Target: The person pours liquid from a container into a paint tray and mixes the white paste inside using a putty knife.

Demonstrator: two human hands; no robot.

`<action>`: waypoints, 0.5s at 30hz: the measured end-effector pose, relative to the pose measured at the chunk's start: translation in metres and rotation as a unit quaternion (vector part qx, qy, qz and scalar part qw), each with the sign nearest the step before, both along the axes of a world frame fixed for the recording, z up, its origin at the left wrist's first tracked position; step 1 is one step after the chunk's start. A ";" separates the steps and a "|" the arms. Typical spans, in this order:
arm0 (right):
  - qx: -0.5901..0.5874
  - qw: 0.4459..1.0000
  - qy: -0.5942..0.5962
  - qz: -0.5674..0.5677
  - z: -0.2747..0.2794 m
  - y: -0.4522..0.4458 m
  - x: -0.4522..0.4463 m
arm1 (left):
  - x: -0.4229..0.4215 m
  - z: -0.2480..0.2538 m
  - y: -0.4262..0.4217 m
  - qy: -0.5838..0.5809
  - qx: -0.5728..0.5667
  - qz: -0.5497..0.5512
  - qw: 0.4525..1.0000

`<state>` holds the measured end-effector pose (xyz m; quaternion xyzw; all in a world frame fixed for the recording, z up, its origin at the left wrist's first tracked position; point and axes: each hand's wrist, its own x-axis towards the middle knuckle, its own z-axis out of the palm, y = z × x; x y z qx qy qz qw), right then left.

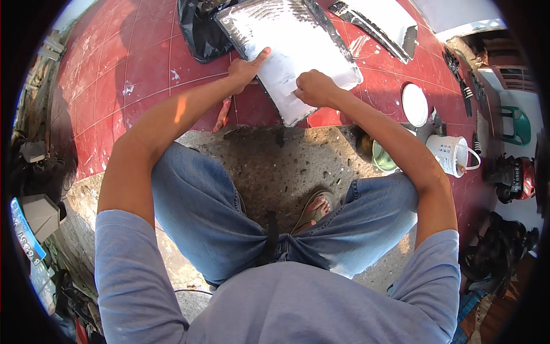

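A rectangular panel (309, 40) with a dark edge, its face smeared with wet-looking white coating, lies tilted on the red tiles ahead of me. My left hand (248, 73) grips its left edge, thumb on top and fingers partly hidden beneath. Over the lower part of the white face, my right hand (316, 89) is closed, knuckles up. Whatever it holds is hidden under the fingers. A black plastic bag (205, 37) touches or lies just behind the panel's upper left side.
A second white-coated panel (385, 22) lies at the upper right. Right of my hands are a white round lid (415, 105), a white bucket (448, 153) and a green container (382, 157). A reddish strip (223, 114) lies near the tiled step's edge (200, 129).
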<state>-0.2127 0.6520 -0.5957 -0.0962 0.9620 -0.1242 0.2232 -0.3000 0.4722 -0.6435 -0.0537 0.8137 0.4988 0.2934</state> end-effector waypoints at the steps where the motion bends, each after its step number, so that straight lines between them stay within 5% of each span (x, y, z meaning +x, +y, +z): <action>1: 0.002 1.000 0.003 0.015 -0.005 -0.001 0.002 | -0.001 -0.001 0.000 0.012 -0.010 0.009 1.000; 4: -0.001 0.997 -0.043 0.060 0.005 -0.010 0.010 | -0.003 -0.001 -0.001 -0.014 0.005 -0.013 1.000; 8: -0.018 1.000 -0.010 -0.014 0.005 -0.006 0.004 | -0.003 -0.009 -0.001 0.004 0.015 -0.001 1.000; 12: -0.026 0.996 0.004 0.081 -0.004 -0.010 0.011 | -0.004 0.003 -0.003 -0.021 0.017 -0.019 0.999; 15: -0.052 0.998 -0.016 0.023 0.003 -0.006 0.004 | -0.001 -0.002 -0.001 -0.008 0.003 -0.001 1.000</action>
